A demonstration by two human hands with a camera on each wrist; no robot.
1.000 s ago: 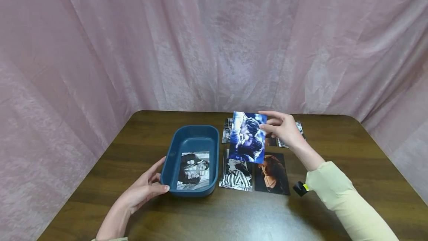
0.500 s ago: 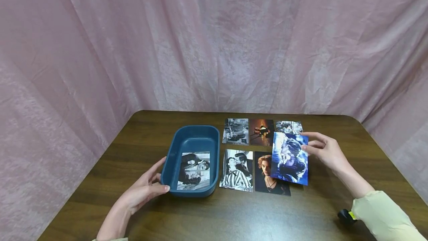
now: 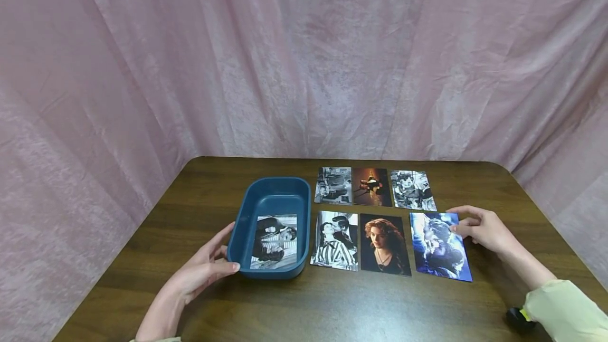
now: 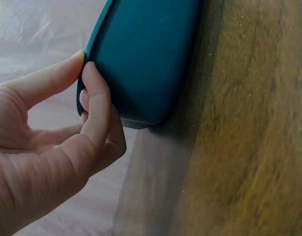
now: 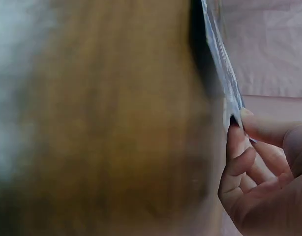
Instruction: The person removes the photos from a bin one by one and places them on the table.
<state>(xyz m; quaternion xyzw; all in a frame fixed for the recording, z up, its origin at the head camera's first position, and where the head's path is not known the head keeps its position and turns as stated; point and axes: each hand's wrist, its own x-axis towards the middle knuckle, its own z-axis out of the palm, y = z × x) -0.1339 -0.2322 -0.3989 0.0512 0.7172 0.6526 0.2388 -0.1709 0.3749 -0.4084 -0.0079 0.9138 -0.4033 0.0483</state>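
Fingers (image 3: 457, 222) of the right hand (image 3: 482, 228) pinch the far right edge of the blue photo (image 3: 440, 246); the right wrist view shows that edge caught between thumb and fingertips, still slightly off the wood. The print lies at the right end of the near row on the table (image 3: 332, 305), just beside the portrait photo (image 3: 383, 244), which sits beside the striped-dress photo (image 3: 334, 240). Far row behind them: group photo (image 3: 334, 185), sunset photo (image 3: 372, 187), another black-and-white photo (image 3: 412, 190). Reads as the set-down step of laying prints out in a two-by-three grid, with this one filling the last near-row slot. My judgement: placement is nearly done, not released yet. Next move looks like letting the pinched edge drop flat and opening the grip without dragging the print; it's angled a bit against its neighbour, so a small nudge to square it may be needed. Risk is the glossy card sliding or overlapping the portrait when let go. Left hand (image 3: 201, 273) is on the near left corner of the teal tray (image 3: 247, 215), thumb and fingertips curled onto the wall and rim per the left wrist view, steadying it. One more black-and-white print (image 3: 274, 241) lies flat on the tray floor. Tray stands just left of the photo rows, not touching them as far as I can tell. Pink cloth (image 3: 285, 57) hangs behind the table.
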